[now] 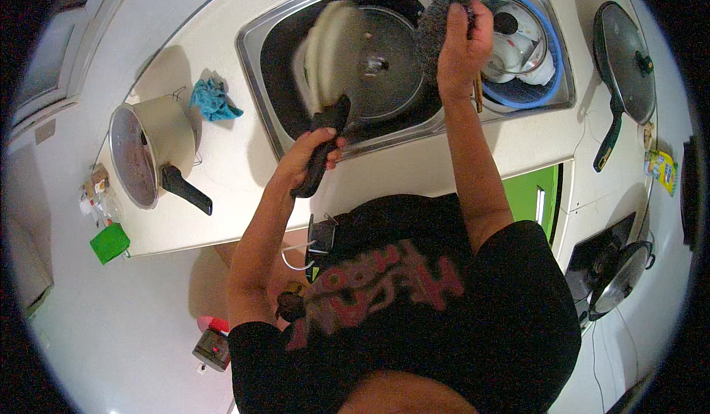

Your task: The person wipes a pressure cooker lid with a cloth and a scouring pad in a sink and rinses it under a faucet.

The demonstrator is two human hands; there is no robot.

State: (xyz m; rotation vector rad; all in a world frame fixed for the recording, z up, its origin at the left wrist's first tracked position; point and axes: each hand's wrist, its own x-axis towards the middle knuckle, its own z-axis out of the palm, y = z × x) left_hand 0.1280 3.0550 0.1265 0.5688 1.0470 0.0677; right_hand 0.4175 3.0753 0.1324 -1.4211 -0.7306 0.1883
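My left hand [310,150] grips the black handle of a pale pan [324,53], which is tilted on its side over the left bowl of a steel sink [267,131]. Motion blurs the pan's body. Below it in the bowl lies a large, round, dark pan or lid [388,89]. My right hand [466,53] is closed on a fuzzy dark grey scrubber or cloth [435,36] above the divider between the bowls. Beside that wrist, a thin wooden stick [478,95] shows. A blue-rimmed basket [554,89] in the right bowl holds white dishes [538,72] and a clear glass lid or bowl.
A pressure-cooker-like pot [166,131] and a crumpled teal cloth [215,100] stand left on the counter. To the right are a lidded frying pan [627,70], a yellow packet [663,170] and a lidded wok [621,281] by a black hob. A green box [110,243] sits at the counter's left edge.
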